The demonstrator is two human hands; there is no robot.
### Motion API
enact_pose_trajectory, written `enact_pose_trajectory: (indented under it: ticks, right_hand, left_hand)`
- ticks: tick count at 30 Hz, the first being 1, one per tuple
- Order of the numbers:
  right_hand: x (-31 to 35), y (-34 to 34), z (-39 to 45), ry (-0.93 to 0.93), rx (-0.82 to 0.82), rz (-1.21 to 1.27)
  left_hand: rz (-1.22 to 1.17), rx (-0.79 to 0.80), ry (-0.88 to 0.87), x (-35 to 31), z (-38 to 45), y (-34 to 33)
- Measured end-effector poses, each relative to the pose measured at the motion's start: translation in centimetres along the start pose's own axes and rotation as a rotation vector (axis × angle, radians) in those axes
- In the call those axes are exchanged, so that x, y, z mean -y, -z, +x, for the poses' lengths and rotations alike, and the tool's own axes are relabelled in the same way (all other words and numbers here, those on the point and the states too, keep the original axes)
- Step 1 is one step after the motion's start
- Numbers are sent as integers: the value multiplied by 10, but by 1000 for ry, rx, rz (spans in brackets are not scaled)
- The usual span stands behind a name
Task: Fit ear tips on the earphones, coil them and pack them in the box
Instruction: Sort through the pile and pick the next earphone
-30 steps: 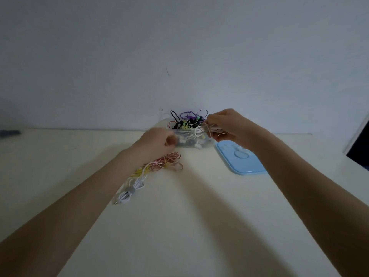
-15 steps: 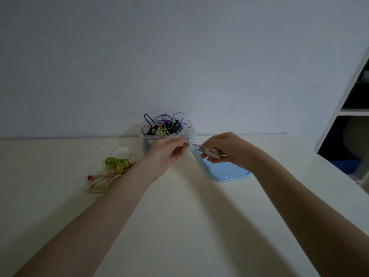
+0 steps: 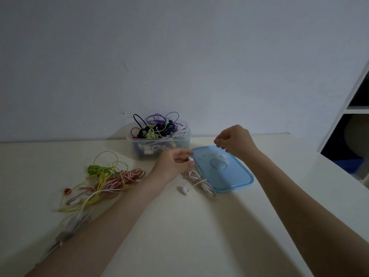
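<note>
A second ago both your hands were up at the box point(image 3: 158, 145), pulling out a white earphone. Now the white earphone cord point(image 3: 201, 181) lies on the table point(image 3: 179, 226), just in front of the blue lid point(image 3: 239, 176), so one earphone is out and ready for its tips.

Your left hand point(image 3: 173, 163) pinches one white earbud point(image 3: 190, 158) between its fingertips. That bud points right, toward the lid. Your right hand point(image 3: 234, 141) hovers above the lid with fingers curled in a pinch. It may hold a small tip, but that is too tiny to see, so I cannot tell. Little clear tips point(image 3: 220, 156) sit on the lid under it.

The cord is a loose bundle. Its long way runs from near your left hand down and to the right, along the lid's edge. The other earbud point(image 3: 183, 190) rests on the table, pointing left.

More cords lie in a pile point(image 3: 105, 180) on your left, waiting.
</note>
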State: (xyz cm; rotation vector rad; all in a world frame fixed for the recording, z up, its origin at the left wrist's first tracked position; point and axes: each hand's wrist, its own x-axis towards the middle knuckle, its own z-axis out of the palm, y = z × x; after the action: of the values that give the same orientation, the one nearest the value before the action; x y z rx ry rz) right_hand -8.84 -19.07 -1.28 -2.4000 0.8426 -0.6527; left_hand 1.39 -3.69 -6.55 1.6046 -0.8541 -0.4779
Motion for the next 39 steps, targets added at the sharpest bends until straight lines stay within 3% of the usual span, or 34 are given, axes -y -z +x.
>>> enact_pose_trajectory:
  ticks: [12,19,22,27,39]
  right_hand:
    - [-11,-21,21,-94,104,-207]
    - [-8,-23,23,-121,82,-235]
    - [5,-17,9,-1,5,-66]
    - [20,-28,-31,-19,141,640]
    - [6,-40,-35,-39,266,1012]
  left_hand:
    - [-84,12,-67,7,0,-5]
    - [-89,-11,-62,5,-2,0]
    - [-136,-22,-44,4,-2,2]
    - [-395,2,31,5,-2,5]
    - [-567,-29,37,3,-4,6]
